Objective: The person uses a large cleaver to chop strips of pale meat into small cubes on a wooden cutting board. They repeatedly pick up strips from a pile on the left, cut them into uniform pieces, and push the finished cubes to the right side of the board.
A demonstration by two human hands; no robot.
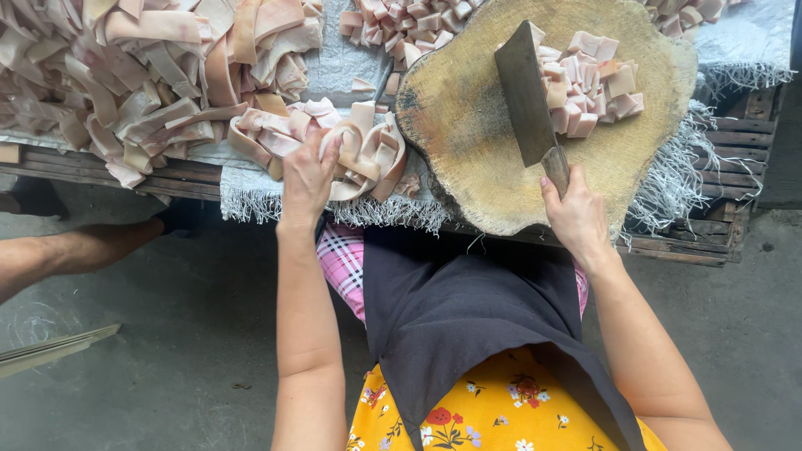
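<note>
The right hand [576,219], at right of centre in the frame, has its grip closed around the wooden handle of a cleaver [528,96]. The broad steel blade points up and away from the person and lies across the round wooden chopping block [468,142]; its far side sits against a small heap of cut pink-and-white cubes [593,83] on the upper right of the block.

The left hand [307,177], left of centre, reaches onto a bundle of long pale strips [355,146] lying just left of the block. Its fingers are spread and curled loosely over the top of the strips, touching them; whether the grip has fully closed on them cannot be told.

A large pile of the same strips [142,75] fills the upper left of the frame, and more cut cubes [401,25] lie at the top centre beyond the block. All of this rests on a slatted wooden counter [710,234] covered by a frayed white woven sheet [677,175]. At the left edge, another person's forearm [58,255] reaches in low, well apart from the work.
</note>
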